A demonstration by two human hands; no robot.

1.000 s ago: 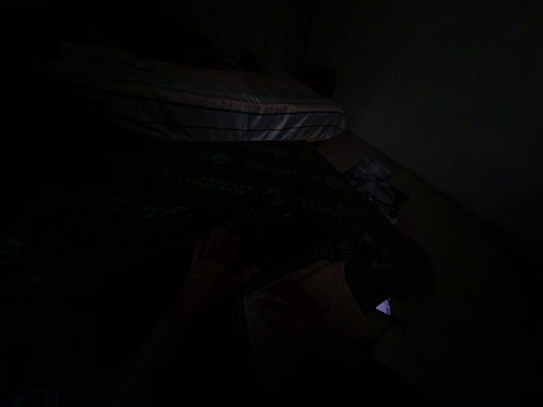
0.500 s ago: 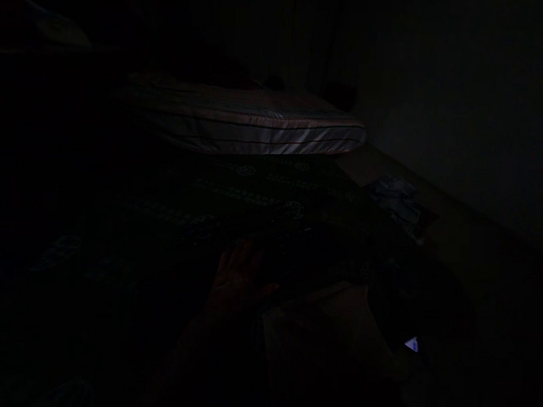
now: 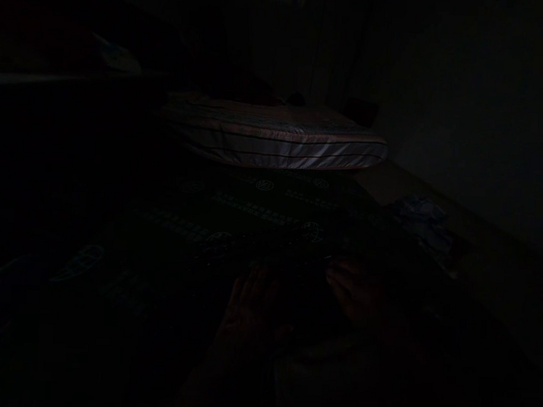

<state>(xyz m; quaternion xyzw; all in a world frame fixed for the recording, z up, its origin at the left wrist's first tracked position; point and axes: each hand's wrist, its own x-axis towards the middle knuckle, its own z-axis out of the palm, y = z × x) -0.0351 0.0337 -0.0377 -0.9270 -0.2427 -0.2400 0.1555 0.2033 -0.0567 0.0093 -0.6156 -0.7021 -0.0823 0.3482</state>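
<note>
**Both hands low on the near edge of a dark printed sheet, in very dim light**

The left hand (image 3: 250,306) lies palm down on the printed sheet (image 3: 235,214), its grip wide and empty, with the fingers stretched flat and pointing away from the person. The right hand (image 3: 360,295) rests just beside it, at about the same depth. It is too dark to tell whether its grip is wide or closed on a fold. The sheet spreads ahead of both hands and off to the left, and its rows of pale print run crosswise. Its far edge reaches under a striped mattress (image 3: 278,144). A crumpled cloth (image 3: 424,221) lies on the floor (image 3: 474,264), well to the right of the sheet and nearer the right hand.
</note>
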